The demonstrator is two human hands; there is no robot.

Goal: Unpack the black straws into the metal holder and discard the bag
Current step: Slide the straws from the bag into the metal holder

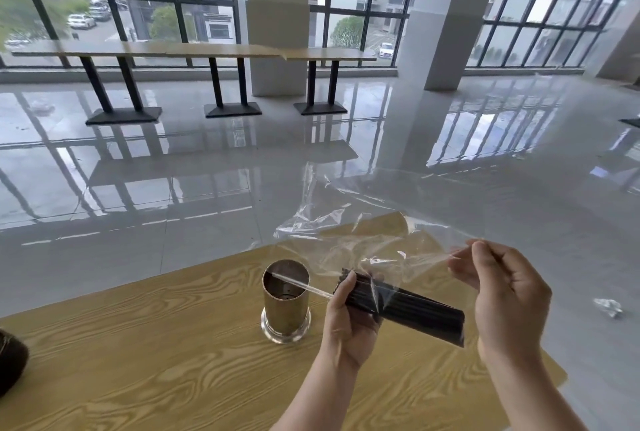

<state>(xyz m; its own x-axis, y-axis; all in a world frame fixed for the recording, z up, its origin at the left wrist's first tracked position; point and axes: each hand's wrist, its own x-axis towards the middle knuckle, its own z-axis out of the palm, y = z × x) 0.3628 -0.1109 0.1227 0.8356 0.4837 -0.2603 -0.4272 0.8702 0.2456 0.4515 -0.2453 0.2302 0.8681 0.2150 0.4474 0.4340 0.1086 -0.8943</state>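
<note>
Within the left hand (349, 323) lie black straws (405, 306).

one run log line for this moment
left hand: grips black straw bundle | right hand: pinches clear plastic bag draped over straws | cylindrical metal holder: upright on wooden table, no straws inside

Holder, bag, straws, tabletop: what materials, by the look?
Holder: metal, satin wall mirroring the wood, polished flared base. Bag: thin clear plastic film, crinkled, with glare streaks. Straws: matte black, probably plastic; could be paper. Tabletop: yellow wood grain, veneer or laminate, cannot tell.
</note>
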